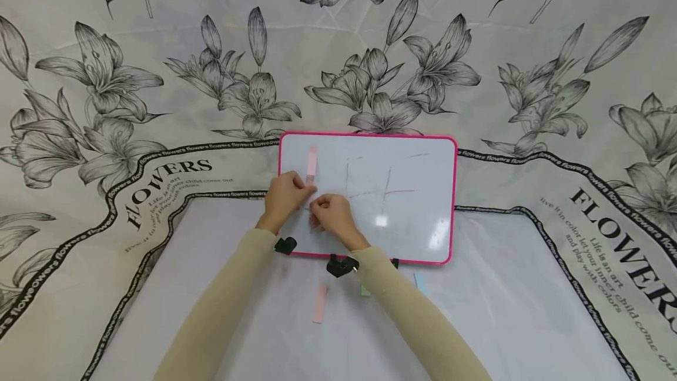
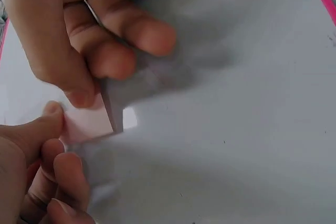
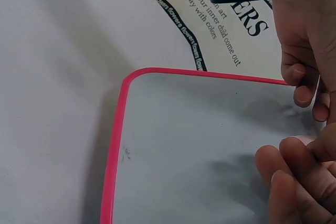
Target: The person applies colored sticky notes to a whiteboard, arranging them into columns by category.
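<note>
Left hand and right hand each have thumb and fingers bent to a close pinch on a pink paper piece; this piece sits at the face of the whiteboard, near its left edge; one pink strip stands on the face near the upper left corner; thin red lines run right of the hands; a second pink strip lies below the lower edge on the white cloth.
</note>
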Demonstrator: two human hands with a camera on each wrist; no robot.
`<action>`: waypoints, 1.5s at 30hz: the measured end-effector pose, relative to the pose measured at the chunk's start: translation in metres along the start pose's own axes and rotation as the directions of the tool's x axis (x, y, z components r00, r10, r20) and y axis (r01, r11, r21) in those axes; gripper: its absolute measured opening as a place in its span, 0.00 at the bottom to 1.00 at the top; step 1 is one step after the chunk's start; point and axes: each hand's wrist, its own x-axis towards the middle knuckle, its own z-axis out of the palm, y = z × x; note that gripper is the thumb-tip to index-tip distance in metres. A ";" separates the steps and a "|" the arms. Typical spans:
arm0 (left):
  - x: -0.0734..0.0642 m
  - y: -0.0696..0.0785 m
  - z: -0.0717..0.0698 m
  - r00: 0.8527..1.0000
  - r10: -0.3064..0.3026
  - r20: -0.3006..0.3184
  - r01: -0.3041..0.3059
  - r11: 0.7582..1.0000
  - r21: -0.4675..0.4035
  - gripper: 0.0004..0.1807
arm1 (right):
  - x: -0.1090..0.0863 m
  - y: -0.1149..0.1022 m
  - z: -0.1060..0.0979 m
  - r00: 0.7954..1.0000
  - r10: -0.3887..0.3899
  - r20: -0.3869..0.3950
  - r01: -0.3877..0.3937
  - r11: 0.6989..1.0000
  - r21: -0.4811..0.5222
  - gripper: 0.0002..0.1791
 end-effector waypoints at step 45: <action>-0.098 -0.055 0.006 0.990 0.029 0.140 -0.031 0.999 0.013 0.15 | -0.082 0.007 -0.041 0.990 -0.109 0.086 0.125 0.972 -0.200 0.09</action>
